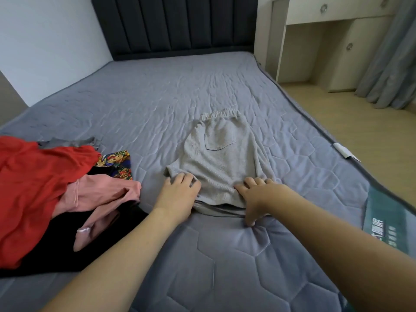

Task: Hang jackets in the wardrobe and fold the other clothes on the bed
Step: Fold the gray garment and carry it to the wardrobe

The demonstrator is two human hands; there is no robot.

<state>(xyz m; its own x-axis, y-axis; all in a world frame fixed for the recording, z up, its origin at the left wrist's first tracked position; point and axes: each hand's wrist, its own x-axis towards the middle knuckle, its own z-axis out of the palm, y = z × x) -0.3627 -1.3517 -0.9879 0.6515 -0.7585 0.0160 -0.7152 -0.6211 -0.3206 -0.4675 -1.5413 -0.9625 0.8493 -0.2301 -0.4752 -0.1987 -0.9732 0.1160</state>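
Grey shorts (218,158), ribbed knit with a patch pocket and a gathered elastic waistband at the far end, lie flat mid-mattress (225,255) on grey quilting stitched in hexagons. Left hand (180,194) has its fingers curled, bunching the near-left hem. Right hand (254,194) has its fingers spread, lying on the near-right hem. At near left is a loose heap: red garment (29,176), pink garment (101,194), black garment (56,251).

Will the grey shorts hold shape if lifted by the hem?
Probably not: the grey shorts lie limp and wrinkled on the mattress, so they'd likely sag. The thin knit looks light. Pushed, it would probably bunch, as near the left hand.
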